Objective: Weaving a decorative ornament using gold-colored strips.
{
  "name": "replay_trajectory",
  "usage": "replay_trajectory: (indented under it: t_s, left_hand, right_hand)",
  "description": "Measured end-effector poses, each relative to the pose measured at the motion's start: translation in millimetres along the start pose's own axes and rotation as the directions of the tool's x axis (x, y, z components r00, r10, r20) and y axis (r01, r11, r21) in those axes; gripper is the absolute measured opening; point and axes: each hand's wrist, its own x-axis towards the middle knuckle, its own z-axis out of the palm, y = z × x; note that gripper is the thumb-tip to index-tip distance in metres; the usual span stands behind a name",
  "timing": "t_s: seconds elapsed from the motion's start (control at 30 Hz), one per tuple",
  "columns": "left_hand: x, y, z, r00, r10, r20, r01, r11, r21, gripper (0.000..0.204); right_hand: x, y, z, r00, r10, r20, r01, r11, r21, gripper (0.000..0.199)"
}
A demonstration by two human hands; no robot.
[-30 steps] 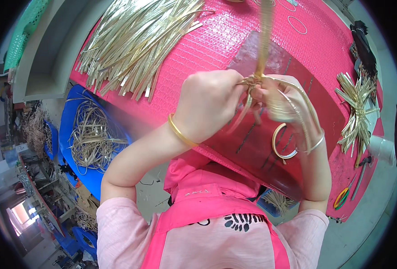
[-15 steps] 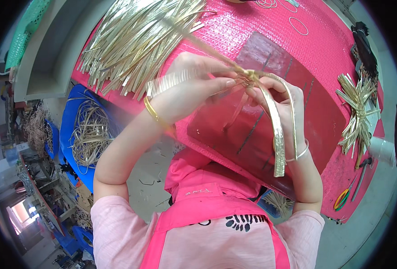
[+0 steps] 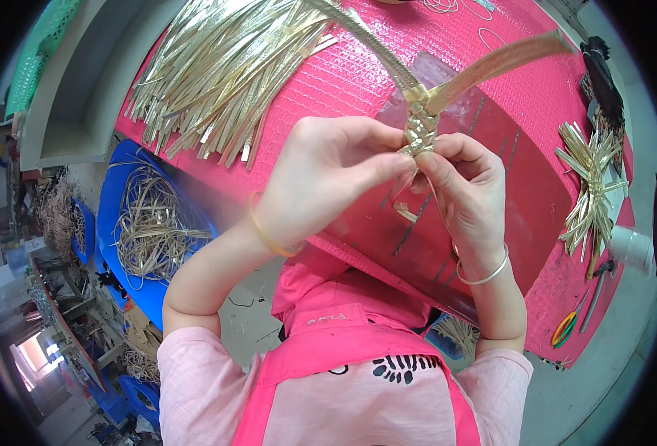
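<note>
Two hands on one braid. My left hand (image 3: 328, 182) pinches the woven gold braid (image 3: 420, 126) from the left, thumb and forefinger clamped on its lower end; my right hand (image 3: 466, 186) grips the same spot from the right, fingers (image 3: 447, 152) curled tight round it. Neither hand is loose.

Change since half a second ago: then a long gold strip hung down over my right hand as a loop. Now it is pulled through, and two strips fan upward from the braid, one (image 3: 358, 33) toward the upper left, one (image 3: 503, 63) toward the upper right and blurred at its tip. Hands have also come closer together. My reading: one crossing is cinched and the plaited part has grown by a turn; more strip remains to work.

Braid sits held up between both hands, above the near edge of the pink tabletop (image 3: 343, 82), not resting on it.

Count:
- Braid in hand: one, with two free strips above and a short stub below.
- Heap of loose gold strips (image 3: 224, 67) on tabletop: one heap, too many to number.
- Finished star-shaped bundle (image 3: 592, 186) at right: one.
- Blue tub (image 3: 113, 215) of tangled strips, lower left: one.
- Bangles: one on each wrist.
</note>
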Motion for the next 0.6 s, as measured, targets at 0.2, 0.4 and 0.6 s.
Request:
replay_trajectory:
  t_s: [0.2,0.4,0.6]
  left_hand:
    - [16,-3,-4,0.999,0.030,0.033,-0.041,0.908,0.417,0.014]
    - [30,-9,-10,0.913,-0.293,0.282,0.354,0.914,-0.198,0.014]
    - [27,-26,16,0.996,-0.088,0.001,0.086,0.972,-0.219,0.013]
  right_hand:
    - [6,-3,-7,0.935,-0.354,0.016,0.297,0.756,-0.583,0.008]
    - [9,6,-3,0.579,-0.773,0.261,0.567,0.151,-0.810,0.008]
    - [-10,1,1,0.937,-0.317,-0.148,0.218,0.860,-0.461,0.016]
